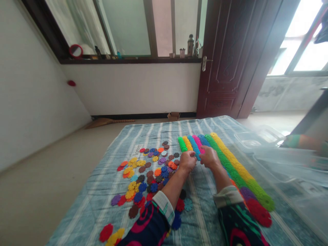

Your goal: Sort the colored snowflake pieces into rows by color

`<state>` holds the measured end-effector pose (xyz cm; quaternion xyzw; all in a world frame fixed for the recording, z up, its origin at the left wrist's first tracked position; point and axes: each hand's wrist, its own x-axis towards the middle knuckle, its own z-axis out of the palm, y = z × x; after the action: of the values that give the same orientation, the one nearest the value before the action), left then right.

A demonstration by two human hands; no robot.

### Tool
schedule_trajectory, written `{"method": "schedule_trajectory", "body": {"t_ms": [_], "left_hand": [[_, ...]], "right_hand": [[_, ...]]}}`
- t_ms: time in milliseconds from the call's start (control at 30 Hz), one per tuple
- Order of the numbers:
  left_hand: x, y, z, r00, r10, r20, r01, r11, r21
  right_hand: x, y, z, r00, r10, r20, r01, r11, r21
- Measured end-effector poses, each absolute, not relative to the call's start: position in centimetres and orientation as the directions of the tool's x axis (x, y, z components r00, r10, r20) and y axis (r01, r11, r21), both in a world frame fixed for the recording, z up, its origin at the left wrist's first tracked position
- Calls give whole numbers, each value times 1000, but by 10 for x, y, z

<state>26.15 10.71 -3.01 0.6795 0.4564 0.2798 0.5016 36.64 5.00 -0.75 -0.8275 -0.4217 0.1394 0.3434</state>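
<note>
Rows of overlapping notched plastic discs lie side by side on the bed cover. Near the lower end of the light-blue row [193, 145], my left hand [188, 161] has its fingers drawn together in a pinch. My right hand [209, 157] is just beside it, fingers curled by the pink row [197, 140] and the light-blue one. What either hand holds is hidden behind the fingers. A short bright-green row [182, 144] and a yellow row [188, 143] lie left of these. Further right stretch a long green row [225, 164] and a long yellow row [230, 160].
Loose discs in many colours [153, 171] are scattered over the striped cover [102, 191] to the left. Clear plastic containers [271, 160] stand at the right. Beyond the bed are a small cardboard box [173, 116], a broom [102, 122] and a dark red door [225, 61].
</note>
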Motion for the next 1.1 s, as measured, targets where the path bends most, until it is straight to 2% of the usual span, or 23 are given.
{"method": "schedule_trajectory", "body": {"t_ms": [133,267,400,500,567,700,800,967,1100], "left_hand": [[243,104,-19,421,904,-73,355,-90,931],[202,101,-3,427,903,-42,363,-128,923],[140,92,13,437,898,45,394,-237,888],[91,79,22,383,921,78,422,-249,872],[59,69,26,322,943,86,452,-233,861],[3,53,29,171,979,115,503,-187,844],[-24,46,28,92,990,107,513,-140,847],[-33,40,23,155,981,117,623,-189,759],[-23,36,20,227,961,157,696,-273,664]], "right_hand": [[379,33,23,709,692,132,517,-384,-765],[376,14,53,784,567,253,456,-250,-854],[359,3,71,754,551,357,493,-116,-862],[341,0,74,692,595,409,538,-48,-842],[327,-4,69,618,667,415,571,-18,-821],[294,-22,43,393,842,370,655,26,-755],[274,-41,18,248,912,326,749,33,-661],[262,-73,-15,165,962,218,825,-14,-565],[263,-85,-31,125,954,273,827,51,-560]]}}
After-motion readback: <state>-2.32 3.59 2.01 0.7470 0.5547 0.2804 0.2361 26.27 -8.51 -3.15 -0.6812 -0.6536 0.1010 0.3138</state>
